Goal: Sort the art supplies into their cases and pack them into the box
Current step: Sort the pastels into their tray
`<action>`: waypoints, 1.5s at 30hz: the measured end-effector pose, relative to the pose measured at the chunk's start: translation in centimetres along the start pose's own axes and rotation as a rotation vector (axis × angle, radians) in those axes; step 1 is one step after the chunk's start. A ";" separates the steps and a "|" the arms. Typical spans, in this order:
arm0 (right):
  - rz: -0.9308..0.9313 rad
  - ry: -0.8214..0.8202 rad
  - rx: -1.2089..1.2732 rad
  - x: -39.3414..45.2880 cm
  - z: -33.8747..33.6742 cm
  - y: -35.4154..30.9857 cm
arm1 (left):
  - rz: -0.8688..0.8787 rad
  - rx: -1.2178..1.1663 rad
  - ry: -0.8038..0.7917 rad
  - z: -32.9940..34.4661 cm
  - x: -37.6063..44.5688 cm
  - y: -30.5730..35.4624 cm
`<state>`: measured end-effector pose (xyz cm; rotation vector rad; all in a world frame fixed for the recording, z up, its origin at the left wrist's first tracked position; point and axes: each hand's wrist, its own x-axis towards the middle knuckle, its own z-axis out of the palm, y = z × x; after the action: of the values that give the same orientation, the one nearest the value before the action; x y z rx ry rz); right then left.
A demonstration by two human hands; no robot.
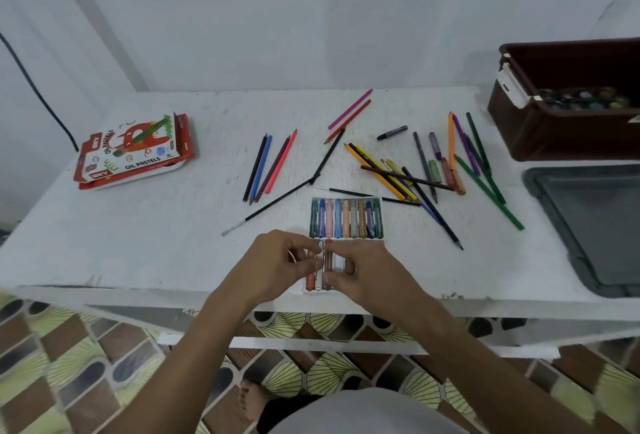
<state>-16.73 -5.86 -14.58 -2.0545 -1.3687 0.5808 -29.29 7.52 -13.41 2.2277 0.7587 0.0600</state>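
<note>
Both hands work over the near row of the white pastel tray (346, 200) at the counter (138, 246) front edge; left hand (277, 265) and right hand (363, 270) pinch a brownish pastel (326, 269) between fingertips, grip narrow. Judgement: seat it parallel to its neighbours, press lightly; loose pastels (434, 170) lie among the pencils; brown box (540, 135) far right.

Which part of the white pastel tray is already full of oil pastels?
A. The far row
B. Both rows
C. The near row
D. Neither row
A. The far row of the pastel tray is packed edge to edge with oil pastels, while the near row has a few and the left hand and right hand are seating another.
</note>
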 end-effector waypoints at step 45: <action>-0.423 -0.158 -0.241 1.9 -2.1 1.2 | -0.015 -0.113 -0.066 0.0 0.1 -1.2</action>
<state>-13.81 -4.94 -13.93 -1.8393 -1.9817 0.4136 -29.81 8.21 -14.29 2.1063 0.7188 0.0206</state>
